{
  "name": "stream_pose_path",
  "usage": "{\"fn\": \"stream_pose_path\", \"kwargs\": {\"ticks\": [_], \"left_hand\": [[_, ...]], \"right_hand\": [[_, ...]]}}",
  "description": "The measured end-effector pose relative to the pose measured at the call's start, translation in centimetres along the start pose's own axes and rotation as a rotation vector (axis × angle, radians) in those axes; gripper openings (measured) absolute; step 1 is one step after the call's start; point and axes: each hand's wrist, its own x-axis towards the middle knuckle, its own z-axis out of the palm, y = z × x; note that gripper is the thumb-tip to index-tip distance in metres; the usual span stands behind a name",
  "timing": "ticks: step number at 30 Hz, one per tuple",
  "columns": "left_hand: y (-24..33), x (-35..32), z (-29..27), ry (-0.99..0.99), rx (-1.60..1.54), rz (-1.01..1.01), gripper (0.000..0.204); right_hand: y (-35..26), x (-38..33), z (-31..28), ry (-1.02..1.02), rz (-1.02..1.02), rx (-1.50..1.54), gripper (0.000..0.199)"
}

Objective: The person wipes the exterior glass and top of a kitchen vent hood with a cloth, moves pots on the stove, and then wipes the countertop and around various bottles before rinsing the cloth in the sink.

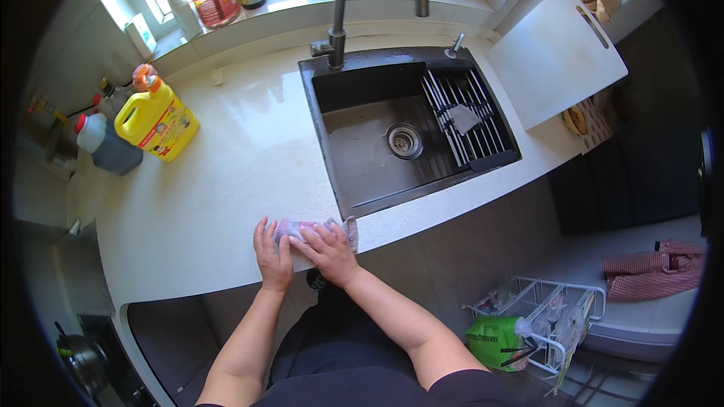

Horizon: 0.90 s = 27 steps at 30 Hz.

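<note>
A folded pink and lilac cloth (303, 231) lies at the front edge of the white countertop, just left of the sink's near corner. My left hand (273, 258) holds its left end, fingers bent around it and thumb toward the middle. Across the top of the cloth lies my right hand (329, 255), its fingers curled over it. One greyish corner of the cloth sticks out at the right, past my right hand. Part of the cloth is hidden under my fingers.
A dark sink (362, 143) with a tall faucet (338, 15) and a roll-up rack (464, 117) sits right of my hands. A yellow jug (160, 122) and a dark-filled jug (109, 143) stand left. A white cutting board (559, 60) leans right; a wire rack (562, 309) stands below.
</note>
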Motion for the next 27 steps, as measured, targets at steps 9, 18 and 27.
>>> {"fn": "stream_pose_path", "kwargs": {"ticks": [9,18,27], "left_hand": [[0.5,-0.6,0.9,-0.055,0.017,0.026,0.037],[1.6,1.0,1.6,0.004,0.012,0.009,0.038],[7.6,7.1,11.1,-0.001,-0.064,0.034,0.041]], "right_hand": [[19.2,-7.5,-8.8,-0.181,0.5,-0.387,0.039],[27.7,-9.6,-10.9,0.089,0.848,-0.606,0.038],[15.2,-0.2,-5.4,-0.205,0.307,0.027,0.042]]}}
